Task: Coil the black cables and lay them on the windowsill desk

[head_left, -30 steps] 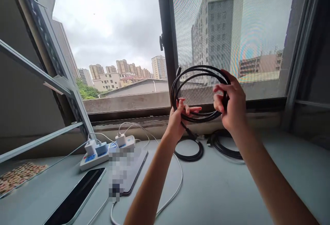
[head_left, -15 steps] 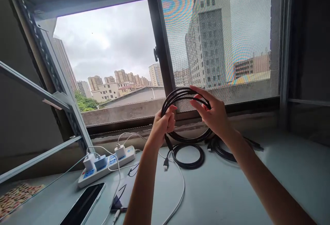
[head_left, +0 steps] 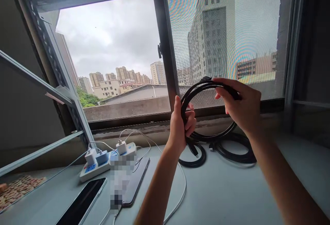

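Note:
A coiled black cable (head_left: 199,88) is held up in front of the window between my two hands. My left hand (head_left: 182,120) is closed around the coil's left side, thumb pointing up. At the coil's upper right, my right hand (head_left: 241,98) grips the loops between thumb and fingers. One connector (head_left: 206,78) shows at the top of the coil near my right fingertips; another plug (head_left: 193,148) hangs below my left hand. Behind it on the table lies a second coiled black cable (head_left: 197,164), partly hidden. A third black coil (head_left: 232,153) rests to the right, beside my right wrist.
A white power strip (head_left: 85,176) with chargers and thin white cords stands at the left. Two phones lie near it, a black-screened phone (head_left: 84,201) and another phone (head_left: 136,187). A white cable (head_left: 183,192) curves across the table (head_left: 219,197). Metal shelf bars (head_left: 38,154) flank the left side.
Both hands and the held coil have moved to the right. The coil has turned, bringing a connector into sight at its top. My right hand has closed more firmly on the loops.

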`<move>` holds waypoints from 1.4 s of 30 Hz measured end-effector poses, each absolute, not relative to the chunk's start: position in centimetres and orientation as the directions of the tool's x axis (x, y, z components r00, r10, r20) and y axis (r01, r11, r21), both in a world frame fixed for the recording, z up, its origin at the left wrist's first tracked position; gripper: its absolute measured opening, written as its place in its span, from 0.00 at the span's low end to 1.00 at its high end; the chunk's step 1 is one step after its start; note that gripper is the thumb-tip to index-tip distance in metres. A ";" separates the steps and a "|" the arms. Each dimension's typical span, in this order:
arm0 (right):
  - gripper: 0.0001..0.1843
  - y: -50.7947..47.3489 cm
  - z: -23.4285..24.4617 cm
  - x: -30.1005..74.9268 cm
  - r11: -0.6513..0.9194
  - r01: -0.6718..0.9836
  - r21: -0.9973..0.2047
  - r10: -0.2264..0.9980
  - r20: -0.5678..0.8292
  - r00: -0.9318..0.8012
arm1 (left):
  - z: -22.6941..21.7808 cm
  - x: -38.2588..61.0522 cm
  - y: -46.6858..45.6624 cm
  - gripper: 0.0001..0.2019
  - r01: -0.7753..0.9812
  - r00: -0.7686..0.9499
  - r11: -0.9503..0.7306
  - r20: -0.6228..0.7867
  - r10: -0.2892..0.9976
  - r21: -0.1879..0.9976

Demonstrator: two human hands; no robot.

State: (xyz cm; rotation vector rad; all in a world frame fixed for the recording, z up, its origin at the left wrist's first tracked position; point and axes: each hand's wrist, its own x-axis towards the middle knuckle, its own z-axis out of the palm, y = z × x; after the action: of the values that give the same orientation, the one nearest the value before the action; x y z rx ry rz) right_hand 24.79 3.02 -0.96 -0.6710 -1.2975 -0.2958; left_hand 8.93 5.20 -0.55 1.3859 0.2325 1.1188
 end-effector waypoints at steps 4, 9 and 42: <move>0.10 2.6 -0.8 24.4 0.788 0.537 -0.300 0.159 0.943 0.292 | -0.2 8.4 5.3 0.21 -0.490 0.586 -0.134 0.439 0.681 0.861; 0.09 2.0 -0.7 23.7 0.799 0.503 -0.329 0.203 0.935 0.290 | 0.0 7.7 5.6 0.16 -0.481 0.561 -0.185 0.463 0.686 0.857; 0.28 5.3 -1.9 21.0 0.744 0.596 -0.304 0.175 0.948 0.264 | 1.3 5.6 5.4 0.25 0.182 0.009 -0.841 0.854 0.520 0.510</move>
State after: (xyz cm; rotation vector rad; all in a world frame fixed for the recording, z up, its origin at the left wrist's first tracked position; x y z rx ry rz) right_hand 21.04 5.29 -1.94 -0.7223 -1.2997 -0.3199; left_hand 5.61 5.45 1.34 2.0314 0.7307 1.9113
